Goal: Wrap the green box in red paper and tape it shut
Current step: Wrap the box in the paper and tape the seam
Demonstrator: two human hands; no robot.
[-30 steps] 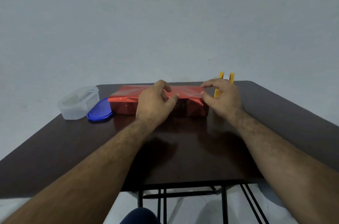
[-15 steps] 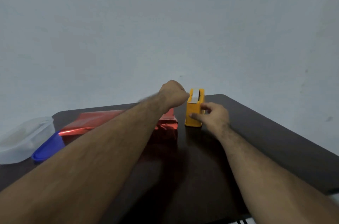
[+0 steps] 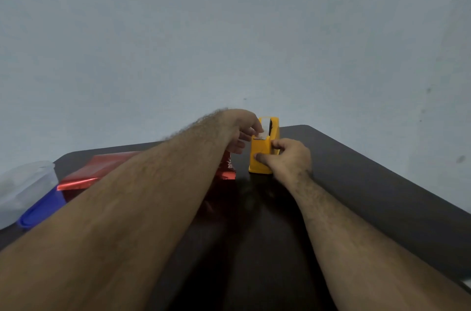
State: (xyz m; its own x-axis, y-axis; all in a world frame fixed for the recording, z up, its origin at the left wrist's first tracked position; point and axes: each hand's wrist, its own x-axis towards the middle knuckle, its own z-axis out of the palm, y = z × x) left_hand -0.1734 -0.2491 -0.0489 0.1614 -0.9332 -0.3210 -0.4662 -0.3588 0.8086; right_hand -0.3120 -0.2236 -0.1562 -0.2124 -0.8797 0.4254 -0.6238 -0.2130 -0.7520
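The box wrapped in shiny red paper lies on the dark table, largely hidden behind my left forearm; no green shows. A yellow tape dispenser stands upright just right of the parcel's right end. My right hand grips the dispenser's near side with thumb and fingers. My left hand reaches over the parcel to the dispenser's top, and its fingertips pinch the tape end there.
A clear plastic container and its blue lid sit at the table's left edge, beside the parcel. A plain pale wall stands behind the table. The table's right edge runs diagonally at the right.
Both hands left the red parcel. The right hand took hold of the yellow dispenser, and the left hand swung over to its top and now pinches the tape end. The view shifted right.
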